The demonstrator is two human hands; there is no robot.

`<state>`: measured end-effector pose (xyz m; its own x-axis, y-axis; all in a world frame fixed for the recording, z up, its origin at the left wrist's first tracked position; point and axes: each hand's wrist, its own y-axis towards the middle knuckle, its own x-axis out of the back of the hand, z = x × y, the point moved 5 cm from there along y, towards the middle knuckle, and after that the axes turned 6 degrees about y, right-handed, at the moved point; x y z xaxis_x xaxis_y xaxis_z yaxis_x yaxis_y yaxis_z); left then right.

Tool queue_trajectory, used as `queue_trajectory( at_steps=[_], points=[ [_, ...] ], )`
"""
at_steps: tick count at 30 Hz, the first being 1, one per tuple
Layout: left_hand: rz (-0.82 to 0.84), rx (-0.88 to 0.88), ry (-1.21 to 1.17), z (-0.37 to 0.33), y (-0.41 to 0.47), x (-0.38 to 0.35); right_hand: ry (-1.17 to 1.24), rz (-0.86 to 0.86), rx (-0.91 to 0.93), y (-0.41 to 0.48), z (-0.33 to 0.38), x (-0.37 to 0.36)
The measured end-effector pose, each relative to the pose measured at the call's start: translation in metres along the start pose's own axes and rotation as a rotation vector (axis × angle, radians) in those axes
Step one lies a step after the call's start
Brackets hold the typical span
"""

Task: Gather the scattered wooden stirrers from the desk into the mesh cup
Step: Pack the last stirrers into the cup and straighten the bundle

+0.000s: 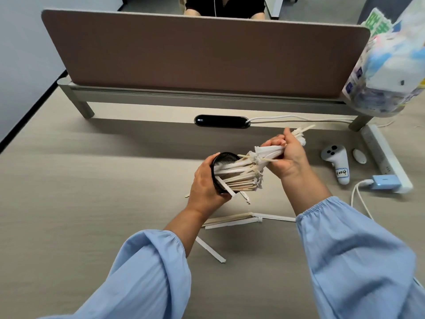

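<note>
You are loading a handful into the cup. Your left hand (207,183) is gripping the mesh cup (224,158), fingers curled round its black wall, and is tipping it on its side so the mouth is facing 3 o'clock. A sheaf of stirrers (239,178) is already sticking out of that mouth, and one white wrapped stirrer (227,189) is lying across the lower rim, half out.

Your right hand (287,157), at 2 o'clock from the cup, is closing in a fist round a second bundle (269,153) of paper-wrapped stirrers. The bundle's near ends are reaching the sheaf by the cup's mouth. I cannot tell whether they are touching the rim.

By my reading the task is well along but not finished. The next move is calling for you to line the bundle up with the cup's axis, slide it in beside the sheaf, and only then loosen the fist. Keep the cup tipped until the ends seat, then right it.

More are waiting on the desk (92,203): a loose cluster (230,220) at 6 o'clock from the cup, and a single stirrer (210,249) farther down at 6 o'clock.
</note>
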<state>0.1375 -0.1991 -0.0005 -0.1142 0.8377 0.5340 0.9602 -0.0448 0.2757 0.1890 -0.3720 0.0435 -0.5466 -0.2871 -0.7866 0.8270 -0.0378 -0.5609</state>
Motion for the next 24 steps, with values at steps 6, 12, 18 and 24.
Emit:
queue_trajectory(
  at_steps=[6,12,18,24],
  points=[
    [-0.05,-0.018,0.106,0.003,0.001,-0.001,0.032,0.031,-0.132,-0.008,-0.009,-0.01],
    [-0.059,-0.079,0.088,-0.004,0.001,0.001,-0.001,-0.018,-0.173,-0.004,-0.017,-0.003],
    [-0.07,-0.211,0.139,-0.006,-0.003,0.005,-0.108,-0.039,-0.129,-0.001,-0.021,0.004],
    [-0.058,-0.234,0.132,-0.007,-0.011,0.008,-0.242,-0.038,0.129,-0.003,-0.003,0.002]
  ],
)
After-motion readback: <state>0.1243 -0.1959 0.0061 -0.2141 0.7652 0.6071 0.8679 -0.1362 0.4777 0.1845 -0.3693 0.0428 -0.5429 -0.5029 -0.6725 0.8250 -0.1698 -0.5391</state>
